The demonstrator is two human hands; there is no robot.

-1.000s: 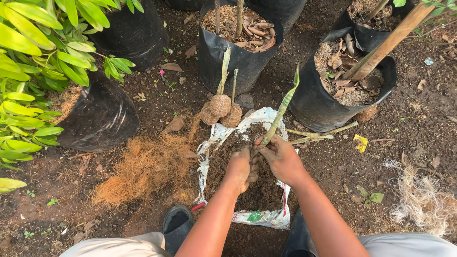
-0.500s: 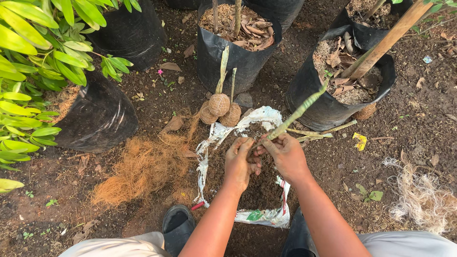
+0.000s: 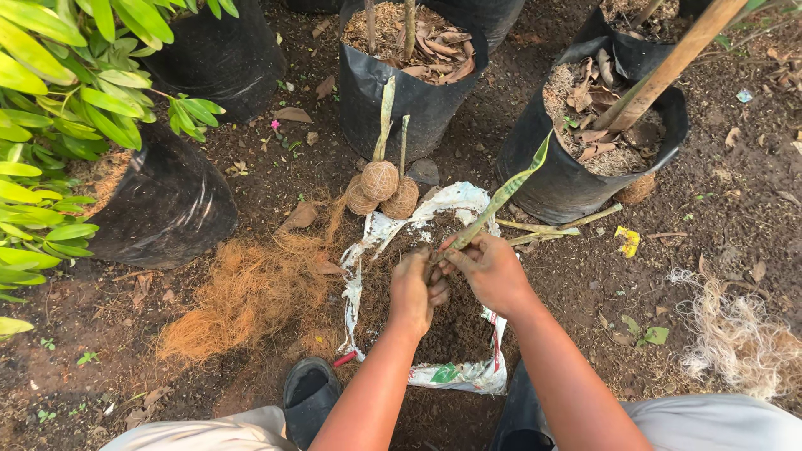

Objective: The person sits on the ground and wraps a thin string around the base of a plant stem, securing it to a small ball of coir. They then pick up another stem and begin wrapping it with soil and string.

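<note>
My left hand [image 3: 417, 290] and my right hand [image 3: 487, 269] meet over an open white sack [image 3: 455, 202] filled with dark soil. Both hands close around the base of a thin green cutting with one long leaf [image 3: 506, 192] that slants up to the right. Soil clings to the fingers, and the cutting's lower end is hidden inside my hands. Just beyond the sack lie fibre-wrapped root balls [image 3: 381, 185] with short stems standing up from them.
A heap of orange-brown coconut fibre [image 3: 242, 296] lies left of the sack. Black grow bags [image 3: 409, 79] [image 3: 585, 159] [image 3: 163, 205] ring the spot, one with a wooden stake [image 3: 668, 67]. Pale fibre [image 3: 735, 334] lies at the right. My dark shoes [image 3: 307, 392] flank the sack.
My hands have drawn together around the cutting's base. The cutting has tilted further to the right, and my left hand now presses against it.
</note>
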